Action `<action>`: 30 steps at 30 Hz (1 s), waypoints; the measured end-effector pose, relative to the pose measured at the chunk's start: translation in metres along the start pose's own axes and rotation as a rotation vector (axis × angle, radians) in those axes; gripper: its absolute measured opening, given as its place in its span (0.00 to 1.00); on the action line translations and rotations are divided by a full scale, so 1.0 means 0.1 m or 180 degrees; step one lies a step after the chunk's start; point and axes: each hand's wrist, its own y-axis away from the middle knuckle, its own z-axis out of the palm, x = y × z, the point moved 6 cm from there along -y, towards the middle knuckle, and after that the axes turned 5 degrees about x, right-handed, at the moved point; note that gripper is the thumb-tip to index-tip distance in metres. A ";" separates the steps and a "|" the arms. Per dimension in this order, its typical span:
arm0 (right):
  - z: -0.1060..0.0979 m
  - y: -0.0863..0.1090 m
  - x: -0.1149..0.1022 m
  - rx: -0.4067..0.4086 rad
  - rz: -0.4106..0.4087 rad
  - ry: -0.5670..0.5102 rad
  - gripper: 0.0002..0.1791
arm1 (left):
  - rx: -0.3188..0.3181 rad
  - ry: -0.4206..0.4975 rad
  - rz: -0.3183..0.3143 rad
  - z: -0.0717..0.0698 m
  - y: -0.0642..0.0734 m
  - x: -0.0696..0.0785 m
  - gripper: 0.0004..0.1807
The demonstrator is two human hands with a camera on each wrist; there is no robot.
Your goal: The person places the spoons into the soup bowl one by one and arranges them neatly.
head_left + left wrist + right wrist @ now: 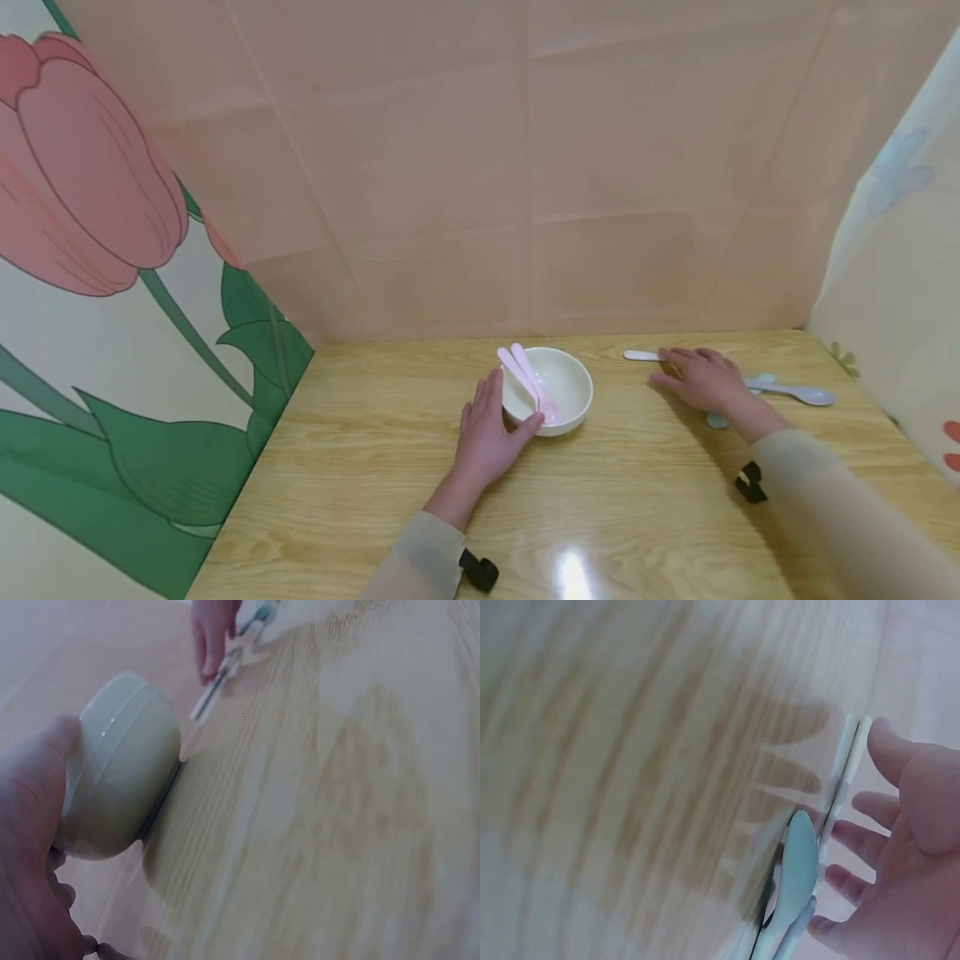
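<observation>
A white bowl point(573, 379) stands on the wooden table with two pink spoons point(520, 367) leaning in it, handles over the rim. My left hand point(487, 433) holds the bowl's left side, its thumb at the near wall; in the left wrist view the bowl point(124, 769) sits against thumb and fingers. My right hand point(701, 382) is over a pale spoon, whose handle point(641, 356) sticks out to the left. In the right wrist view its fingers are spread loosely beside that pale handle point(847, 769). Beneath and beyond this hand lie a light blue spoon point(801, 855) and a lavender-blue spoon point(810, 395).
A pinkish sheet point(525, 208) hangs behind the table's back edge. Tulip-printed panel point(97, 167) bounds the left, and a pale printed panel point(900, 292) the right. Bare wood point(600, 475) lies between the hands.
</observation>
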 end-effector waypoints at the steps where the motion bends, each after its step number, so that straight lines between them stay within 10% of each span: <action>1: 0.00 0.00 -0.01 0.0022 -0.0009 0.0004 0.41 | -0.0006 -0.0002 -0.0001 0.00 0.00 0.00 0.62; 30: -0.01 -0.12 0.14 0.0333 -0.0336 -0.0152 0.37 | -0.0025 -0.0056 0.0004 -0.01 0.00 0.01 0.62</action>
